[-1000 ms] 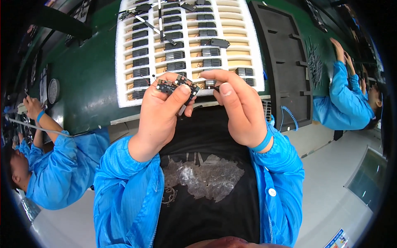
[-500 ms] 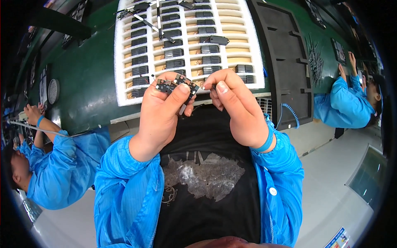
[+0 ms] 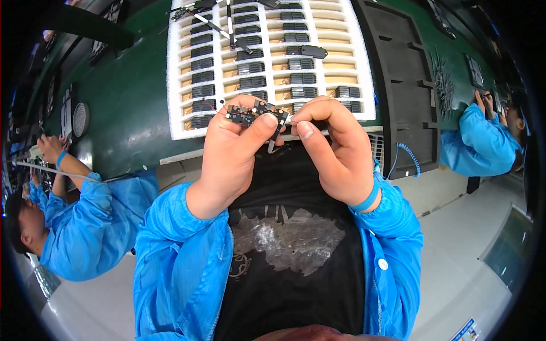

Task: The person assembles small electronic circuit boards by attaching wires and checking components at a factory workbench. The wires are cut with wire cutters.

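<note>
My left hand (image 3: 227, 162) is closed around a small black circuit board (image 3: 265, 109) with pale pads. Its thumb presses on the face, and a short grey strip (image 3: 271, 146) sticks out below. At the board's right edge, my right hand (image 3: 340, 149) is pinched by a small white piece (image 3: 288, 120). What lies between its fingertips is too small and too hidden to name. Just beyond both hands stands a white foam tray (image 3: 177, 96), its slots filled with rows of flat black modules (image 3: 251, 68).
A single black module (image 3: 311, 52) and black-and-white strips (image 3: 230, 25) lie across the tray. To its right is a black tray (image 3: 406, 91), with a coiled blue cord (image 3: 410, 156) hanging near it. Co-workers in blue sit left (image 3: 85, 221) and right (image 3: 480, 142) at the green table (image 3: 131, 108).
The whole view has shifted slightly. My right thumb has moved left and down, nearer the board's edge. My left hand keeps its hold. The right-hand co-worker's hands have come closer together.
</note>
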